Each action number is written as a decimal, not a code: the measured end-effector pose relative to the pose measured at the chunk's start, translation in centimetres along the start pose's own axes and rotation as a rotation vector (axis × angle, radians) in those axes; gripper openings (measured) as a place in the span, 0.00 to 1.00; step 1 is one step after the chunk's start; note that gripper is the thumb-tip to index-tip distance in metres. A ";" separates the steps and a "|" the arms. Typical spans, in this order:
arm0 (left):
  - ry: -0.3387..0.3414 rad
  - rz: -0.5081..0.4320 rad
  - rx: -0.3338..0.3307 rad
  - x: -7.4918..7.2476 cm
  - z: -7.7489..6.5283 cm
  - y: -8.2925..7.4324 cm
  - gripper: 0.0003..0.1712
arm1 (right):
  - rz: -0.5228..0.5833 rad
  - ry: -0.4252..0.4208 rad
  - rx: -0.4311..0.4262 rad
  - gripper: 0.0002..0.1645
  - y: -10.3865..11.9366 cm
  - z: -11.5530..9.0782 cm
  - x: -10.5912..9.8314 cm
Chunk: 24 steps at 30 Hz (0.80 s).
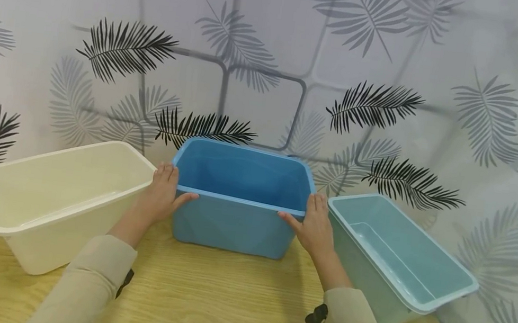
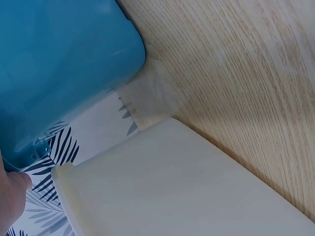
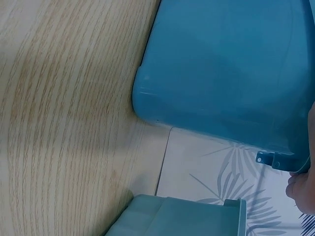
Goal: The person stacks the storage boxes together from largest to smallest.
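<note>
A blue plastic bin (image 1: 232, 225) stands upright on the wooden table, its inside bare. My left hand (image 1: 162, 193) holds its left end at the rim, thumb along the front edge and fingers at the side. At the right end my right hand (image 1: 315, 224) grips the rim the same way. In the left wrist view, part of the left hand (image 2: 14, 196) shows below the blue bin (image 2: 59, 54). The right wrist view shows the right hand (image 3: 302, 184) by a small tab under the rim of the blue bin (image 3: 221, 69).
To the left stands a cream bin (image 1: 64, 230), close to the left forearm. A pale green bin (image 1: 362, 269) sits at an angle on the right. Behind the wooden table (image 1: 209, 300) hangs a leaf-patterned curtain (image 1: 265, 109).
</note>
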<state>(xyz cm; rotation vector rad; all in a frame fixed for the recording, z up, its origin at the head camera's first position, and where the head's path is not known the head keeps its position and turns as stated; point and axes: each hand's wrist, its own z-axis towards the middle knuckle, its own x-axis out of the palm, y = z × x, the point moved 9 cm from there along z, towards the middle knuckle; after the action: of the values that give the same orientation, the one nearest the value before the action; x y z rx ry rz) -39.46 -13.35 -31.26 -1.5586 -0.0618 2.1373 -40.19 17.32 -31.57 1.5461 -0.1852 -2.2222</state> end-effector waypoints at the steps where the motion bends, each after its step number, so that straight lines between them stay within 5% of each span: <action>1: -0.001 0.000 -0.002 0.0 0.0 0.0 0.50 | 0.000 0.000 0.002 0.59 0.0 0.0 0.0; 24: -0.088 0.065 0.022 -0.3 -1.1 -0.5 0.50 | -0.007 -0.045 -0.007 0.58 0.1 -1.2 -0.4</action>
<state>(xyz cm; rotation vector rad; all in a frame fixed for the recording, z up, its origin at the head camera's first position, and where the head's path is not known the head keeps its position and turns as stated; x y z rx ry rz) -38.22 -13.28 -31.19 -1.4721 -0.0172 2.2485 -38.99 17.51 -31.64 1.4968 -0.1850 -2.2619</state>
